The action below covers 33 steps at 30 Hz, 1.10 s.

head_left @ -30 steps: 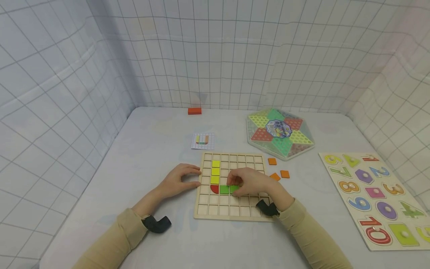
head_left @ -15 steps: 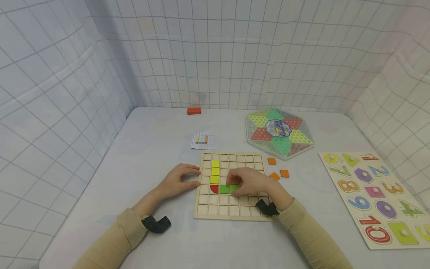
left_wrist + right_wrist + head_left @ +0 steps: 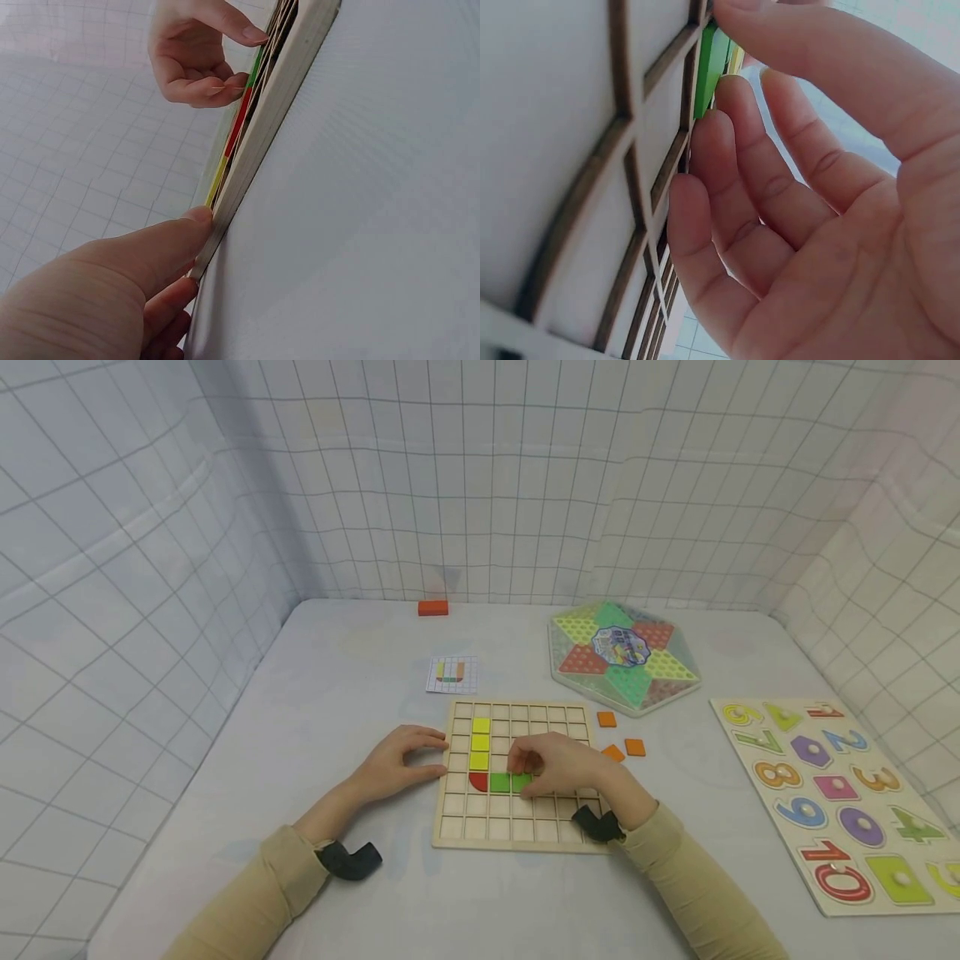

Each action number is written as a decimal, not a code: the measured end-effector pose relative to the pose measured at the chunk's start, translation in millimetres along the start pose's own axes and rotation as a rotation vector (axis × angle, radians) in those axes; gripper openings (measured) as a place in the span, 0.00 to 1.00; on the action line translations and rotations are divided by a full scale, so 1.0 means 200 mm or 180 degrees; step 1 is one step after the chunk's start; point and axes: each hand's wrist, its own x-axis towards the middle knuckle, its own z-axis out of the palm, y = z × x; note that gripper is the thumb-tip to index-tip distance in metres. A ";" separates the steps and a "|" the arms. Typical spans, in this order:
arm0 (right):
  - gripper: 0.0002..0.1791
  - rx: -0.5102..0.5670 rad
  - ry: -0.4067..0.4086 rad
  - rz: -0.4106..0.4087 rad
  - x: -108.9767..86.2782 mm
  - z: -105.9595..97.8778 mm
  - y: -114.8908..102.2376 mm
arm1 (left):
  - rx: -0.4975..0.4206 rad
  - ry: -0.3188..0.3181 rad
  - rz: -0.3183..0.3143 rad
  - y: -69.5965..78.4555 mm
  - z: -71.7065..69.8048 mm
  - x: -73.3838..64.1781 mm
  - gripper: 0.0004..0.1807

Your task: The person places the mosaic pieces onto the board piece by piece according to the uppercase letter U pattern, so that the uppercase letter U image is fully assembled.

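Currently, right hand [image 3: 561, 764]: just right of centre in the frame, thumb and fingertips pinching opposite edges of the end green tile [image 3: 521, 785]; whether that tile sits fully in its cell, I cannot tell.
Left hand [image 3: 396, 764]: left of centre, thumb and fingers parted, tips touching the left edge of the wooden grid board [image 3: 517, 846].
Grid board: lower centre of the frame, lying flat.
Tiles on it: three yellow tiles [image 3: 480, 742] in a column at upper left, a rounded red piece [image 3: 478, 782] below them, then an inner green tile [image 3: 499, 783] and the pinched one to its right.
Orange tiles [image 3: 635, 747]: three, loose, near the board's right edge.
Pattern card [image 3: 452, 675]: above the board, near frame centre.
Hexagonal game board [image 3: 627, 658]: right of the card.
Number puzzle: far right.
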 end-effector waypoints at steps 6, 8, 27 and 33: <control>0.15 0.0014 0.0064 0.0037 -0.03 -0.03 0.01 | 0.0018 0.0002 -0.0014 0.00 0.00 0.00 0.21; 0.14 -0.0015 0.0091 0.0060 -0.04 -0.05 0.01 | 0.0012 -0.0009 -0.0042 0.00 0.00 0.00 0.21; 0.14 0.0039 0.0509 0.0129 -0.36 -0.28 0.17 | -0.0038 -0.0033 -0.0102 0.01 0.00 -0.01 0.21; 0.15 0.0139 0.0532 0.0214 -0.46 -0.28 0.24 | -0.0040 -0.0043 -0.0134 0.01 0.00 0.00 0.20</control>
